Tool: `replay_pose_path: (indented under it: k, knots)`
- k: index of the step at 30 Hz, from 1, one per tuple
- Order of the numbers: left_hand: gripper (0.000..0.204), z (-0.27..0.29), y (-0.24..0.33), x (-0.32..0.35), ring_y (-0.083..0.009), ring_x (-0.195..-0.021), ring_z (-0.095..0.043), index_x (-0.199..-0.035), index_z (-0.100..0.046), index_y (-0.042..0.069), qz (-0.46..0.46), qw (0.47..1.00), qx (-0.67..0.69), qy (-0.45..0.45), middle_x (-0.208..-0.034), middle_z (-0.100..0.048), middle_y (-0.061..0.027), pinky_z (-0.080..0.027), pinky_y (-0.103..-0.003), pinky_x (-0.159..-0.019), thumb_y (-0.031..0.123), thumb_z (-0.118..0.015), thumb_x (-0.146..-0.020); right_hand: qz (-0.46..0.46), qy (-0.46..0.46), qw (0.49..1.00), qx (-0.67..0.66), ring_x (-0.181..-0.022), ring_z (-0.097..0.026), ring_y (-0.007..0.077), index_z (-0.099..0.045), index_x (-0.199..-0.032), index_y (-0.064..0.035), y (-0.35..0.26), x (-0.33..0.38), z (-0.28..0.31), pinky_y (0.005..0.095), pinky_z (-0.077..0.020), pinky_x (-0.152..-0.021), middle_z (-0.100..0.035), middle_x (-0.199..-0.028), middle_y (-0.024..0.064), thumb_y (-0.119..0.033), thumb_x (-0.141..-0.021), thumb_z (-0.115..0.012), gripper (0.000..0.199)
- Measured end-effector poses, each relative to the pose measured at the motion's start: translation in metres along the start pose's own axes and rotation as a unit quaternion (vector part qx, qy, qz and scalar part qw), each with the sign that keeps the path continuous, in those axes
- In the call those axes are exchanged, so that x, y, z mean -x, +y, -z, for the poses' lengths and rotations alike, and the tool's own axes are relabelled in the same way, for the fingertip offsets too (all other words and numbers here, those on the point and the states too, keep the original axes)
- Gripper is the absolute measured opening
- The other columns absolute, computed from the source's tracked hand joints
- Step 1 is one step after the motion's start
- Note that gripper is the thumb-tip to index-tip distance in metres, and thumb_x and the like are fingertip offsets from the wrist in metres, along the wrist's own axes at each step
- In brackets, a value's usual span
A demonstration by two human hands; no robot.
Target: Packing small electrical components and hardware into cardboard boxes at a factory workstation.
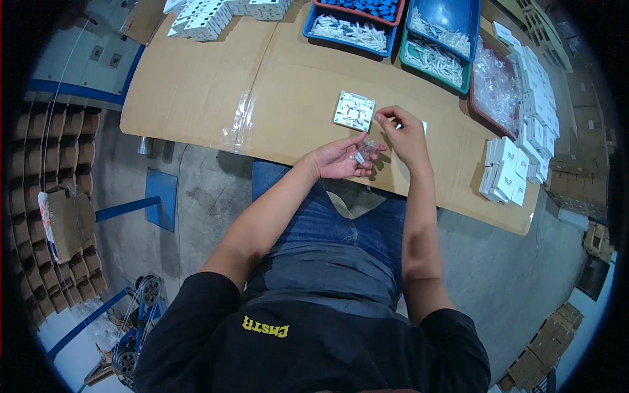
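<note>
My left hand (335,158) is turned palm up above the table's near edge, its fingers curled around a small clear plastic bag (363,152) with a white piece in it. Just to the right, my right hand (407,139) is raised with thumb and index finger pinched together. Anything between those fingertips is too small to make out. Beyond my hands a white square plastic plate (354,111) with moulded ribs and clips lies on the table. A white edge of another thing (424,127) shows beside my right hand, mostly hidden by it.
Cardboard covers the table (288,85). At the back are a blue tray (350,47) of white parts, a green tray (436,77) of white plugs, and a reddish tray (485,118) of clear bags. White boxes (504,171) are stacked right; white square units (203,19) stand far left.
</note>
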State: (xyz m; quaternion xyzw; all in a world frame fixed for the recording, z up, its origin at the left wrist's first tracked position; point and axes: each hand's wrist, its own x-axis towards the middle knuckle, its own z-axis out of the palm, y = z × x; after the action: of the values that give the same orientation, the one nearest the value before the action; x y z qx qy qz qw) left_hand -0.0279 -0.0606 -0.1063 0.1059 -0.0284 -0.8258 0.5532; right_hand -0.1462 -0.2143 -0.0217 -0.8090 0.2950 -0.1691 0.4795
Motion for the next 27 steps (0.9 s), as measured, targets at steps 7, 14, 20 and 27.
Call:
replay_pose_path:
  k: [7, 14, 20, 27]
  knots:
    - [0.062, 0.001, 0.002, -0.003, -0.0161, -0.09, -0.059, -0.147, -0.046, 0.0, 0.02, 1.0, 0.011, -0.009, -0.111, -0.063, -0.0056, -0.047, -0.039, -0.098, 0.047, -0.042, -0.107, 0.115, 0.081, 0.987, 0.078, -0.081, -0.072, 0.0245, -0.072, -0.101, -0.0024, 0.009, -0.122, -0.01, 0.0334, -0.0548, -0.073, -0.074, -0.089, 0.0146, -0.013, -0.091, -0.07, 0.015]
    - [0.055, -0.003, 0.004, -0.001, -0.0212, -0.102, -0.061, -0.143, -0.051, 0.004, 0.058, 0.998, 0.034, -0.01, -0.108, -0.063, -0.0061, -0.049, -0.04, -0.098, 0.046, -0.041, -0.108, 0.143, 0.069, 0.945, 0.285, -0.098, -0.069, 0.0331, -0.077, -0.1, -0.0119, -0.002, -0.22, -0.043, 0.0465, -0.0529, -0.086, -0.073, -0.097, 0.0125, -0.021, -0.086, -0.069, 0.018]
    - [0.056, -0.002, 0.002, -0.003, -0.0215, -0.105, -0.062, -0.143, -0.052, 0.005, 0.068, 0.997, 0.041, -0.013, -0.108, -0.065, -0.0053, -0.048, -0.041, -0.1, 0.047, -0.043, -0.107, 0.089, 0.001, 0.926, 0.367, -0.106, -0.067, 0.0305, -0.079, -0.095, -0.018, 0.0, -0.249, -0.057, 0.0541, -0.0482, -0.09, -0.071, -0.103, 0.0109, -0.025, -0.085, -0.071, 0.015]
    - [0.057, 0.001, 0.005, -0.004, -0.0213, -0.104, -0.062, -0.144, -0.05, 0.005, 0.076, 0.995, 0.051, -0.028, -0.107, -0.065, -0.0051, -0.049, -0.04, -0.1, 0.048, -0.042, -0.107, 0.184, 0.089, 0.947, 0.249, -0.086, -0.071, 0.0259, -0.076, -0.095, -0.0096, 0.012, -0.251, -0.05, 0.0395, -0.0495, -0.071, -0.074, -0.095, 0.0126, -0.023, -0.091, -0.069, 0.016]
